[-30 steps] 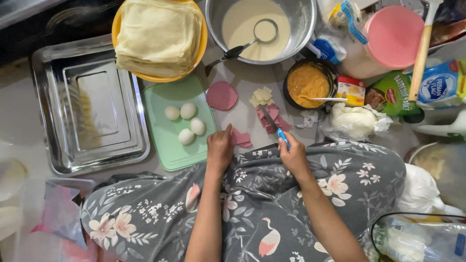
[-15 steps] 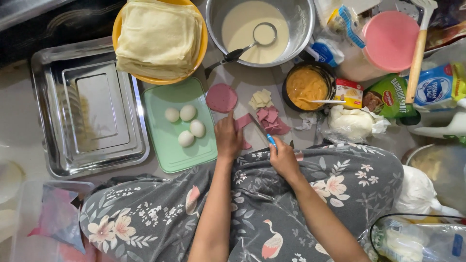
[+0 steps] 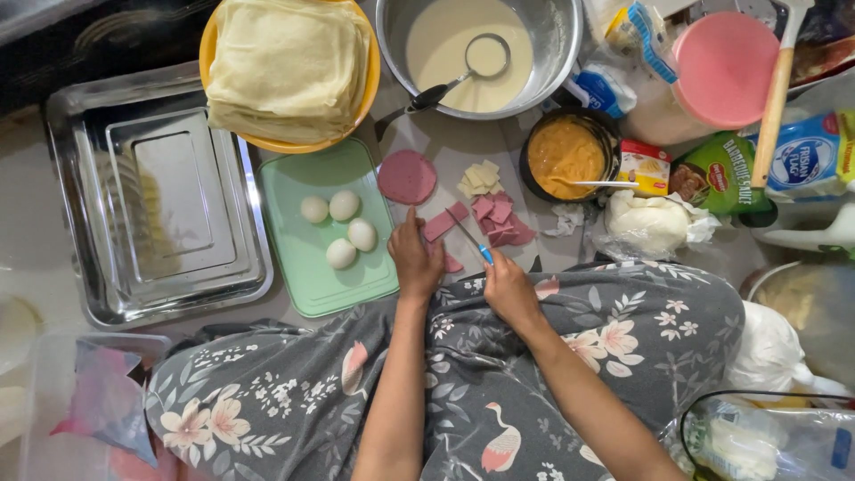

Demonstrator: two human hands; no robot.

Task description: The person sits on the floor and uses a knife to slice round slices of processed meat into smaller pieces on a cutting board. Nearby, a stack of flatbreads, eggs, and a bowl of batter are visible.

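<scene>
My right hand (image 3: pixel 509 287) grips a small knife (image 3: pixel 469 235) with a blue handle, its blade angled up and left onto a pink meat slice (image 3: pixel 443 224). My left hand (image 3: pixel 415 256) rests on that slice, fingers pressing it down on the work surface. Cut pink meat strips (image 3: pixel 500 218) lie just right of the blade. A round pink meat slice (image 3: pixel 407 176) and small cheese squares (image 3: pixel 478 178) sit above them.
A green board (image 3: pixel 307 267) with several peeled eggs (image 3: pixel 338 230) lies left of my hands. Steel trays (image 3: pixel 151 196), a yellow plate of crepes (image 3: pixel 285 62), a batter pot with ladle (image 3: pixel 481 53), an orange sauce bowl (image 3: pixel 563 153) and packages (image 3: pixel 802 156) surround.
Both hands slid forward from my lap to the meat. The left hand now presses a slice and the knife blade is laid across it.
</scene>
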